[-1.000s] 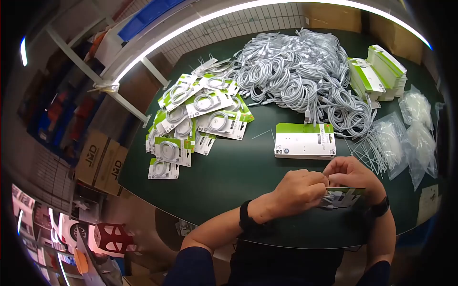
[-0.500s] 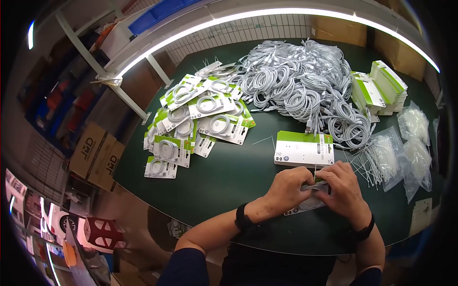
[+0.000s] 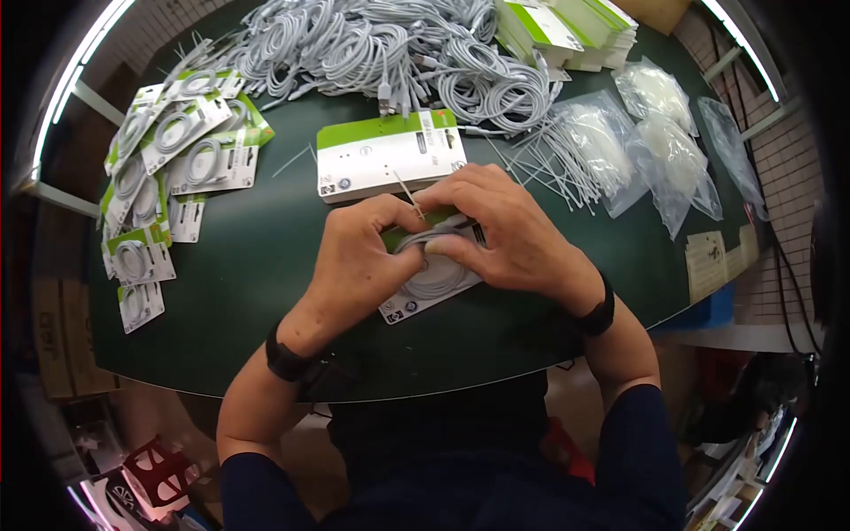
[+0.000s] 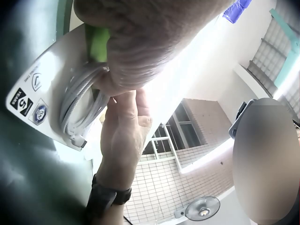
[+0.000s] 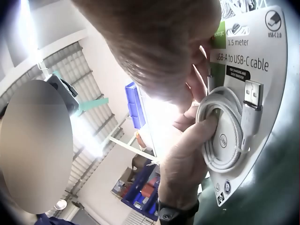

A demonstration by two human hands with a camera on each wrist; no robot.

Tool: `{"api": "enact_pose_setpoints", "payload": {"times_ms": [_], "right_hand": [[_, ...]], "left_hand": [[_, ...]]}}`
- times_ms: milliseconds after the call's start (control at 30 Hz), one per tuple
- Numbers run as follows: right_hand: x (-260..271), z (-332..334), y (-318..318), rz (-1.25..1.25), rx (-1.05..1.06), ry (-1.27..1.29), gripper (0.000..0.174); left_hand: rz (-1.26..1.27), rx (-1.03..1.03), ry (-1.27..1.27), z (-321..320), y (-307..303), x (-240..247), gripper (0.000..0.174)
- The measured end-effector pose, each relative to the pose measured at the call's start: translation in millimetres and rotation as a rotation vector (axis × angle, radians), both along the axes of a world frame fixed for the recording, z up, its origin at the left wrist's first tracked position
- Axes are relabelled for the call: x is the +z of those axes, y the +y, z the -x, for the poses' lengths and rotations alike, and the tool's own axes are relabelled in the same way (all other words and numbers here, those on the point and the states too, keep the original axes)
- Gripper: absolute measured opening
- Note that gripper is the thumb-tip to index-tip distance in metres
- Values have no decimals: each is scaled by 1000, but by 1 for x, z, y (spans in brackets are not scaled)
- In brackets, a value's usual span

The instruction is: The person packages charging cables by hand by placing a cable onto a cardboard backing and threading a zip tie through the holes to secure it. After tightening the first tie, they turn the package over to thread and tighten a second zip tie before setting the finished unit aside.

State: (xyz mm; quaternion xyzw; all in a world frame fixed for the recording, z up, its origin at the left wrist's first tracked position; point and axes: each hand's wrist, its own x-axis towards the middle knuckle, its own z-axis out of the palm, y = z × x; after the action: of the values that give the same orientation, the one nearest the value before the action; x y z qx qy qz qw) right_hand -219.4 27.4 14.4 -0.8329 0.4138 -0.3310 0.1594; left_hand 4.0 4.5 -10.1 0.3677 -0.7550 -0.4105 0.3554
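1. Green table. Both hands meet near its 6 o'clock edge, over a backing card lying flat with a coiled cable on it.
2. Left hand: fingers curled over the card's top edge, thumb pressed into the coil, pinching the card.
3. Right hand: fingers curled over the coil's top, nipping it. A thin white tie stands up between the hands.
4. Judged step: fastening the coil to the card with the tie.
5. Next move, as I judge it, calls for holding the coil steady while the tie is drawn snug.
6. Blank cards at 12 o'clock, finished packs at 10, bagged ties at 2.
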Motion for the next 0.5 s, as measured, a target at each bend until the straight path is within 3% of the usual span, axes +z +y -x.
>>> {"api": "enact_pose_setpoints", "payload": {"times_ms": [233,500], "right_hand": [[-15,-5,-3,-105,8,-285,10],[-22,-9,-2,-133,-48,-196,6]], "left_hand": [[-100,-31,-2,5,3,1,17],[-139,-30,20,7,3,-9,13]]}}
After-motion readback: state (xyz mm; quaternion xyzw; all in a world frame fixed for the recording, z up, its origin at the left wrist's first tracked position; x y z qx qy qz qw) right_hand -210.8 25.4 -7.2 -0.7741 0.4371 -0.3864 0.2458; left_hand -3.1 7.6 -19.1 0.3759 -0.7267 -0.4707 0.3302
